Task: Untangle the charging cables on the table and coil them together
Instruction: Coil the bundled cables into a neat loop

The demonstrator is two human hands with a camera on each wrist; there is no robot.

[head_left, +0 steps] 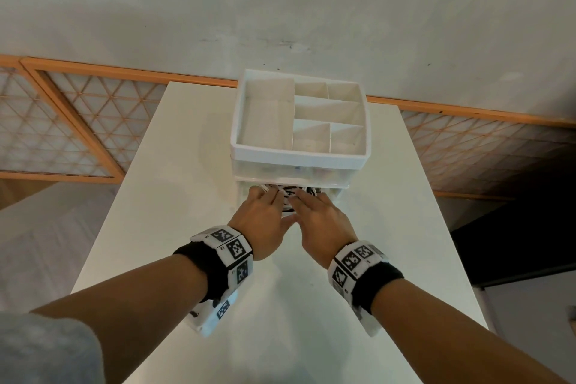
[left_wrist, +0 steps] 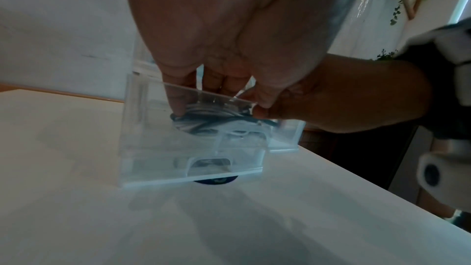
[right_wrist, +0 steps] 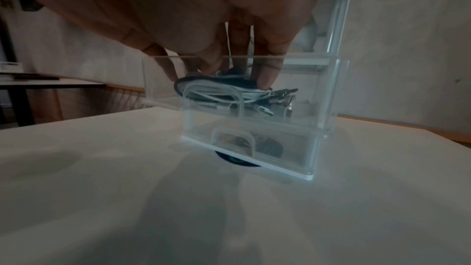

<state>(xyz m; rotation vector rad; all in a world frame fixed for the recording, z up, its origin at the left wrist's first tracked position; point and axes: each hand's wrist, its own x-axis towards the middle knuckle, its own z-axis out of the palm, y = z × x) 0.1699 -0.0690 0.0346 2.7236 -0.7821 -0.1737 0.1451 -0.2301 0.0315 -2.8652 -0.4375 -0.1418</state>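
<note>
We see bare desk (head_left: 162, 165) either side of the clear organizer (head_left: 299, 162); its pulled-out drawer (right_wrist: 163, 80) leaves our fingers little room. Our left hand (head_left: 265, 221) and right hand (head_left: 321, 221) reach in side by side, fingers curled onto the coiled cables (right_wrist: 216, 90) inside it.

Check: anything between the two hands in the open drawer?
Yes: the coiled cable bundle, black and white, sits between left hand and right hand inside the clear drawer. Fingertips of both touch it; clearest in the right wrist view.
</note>
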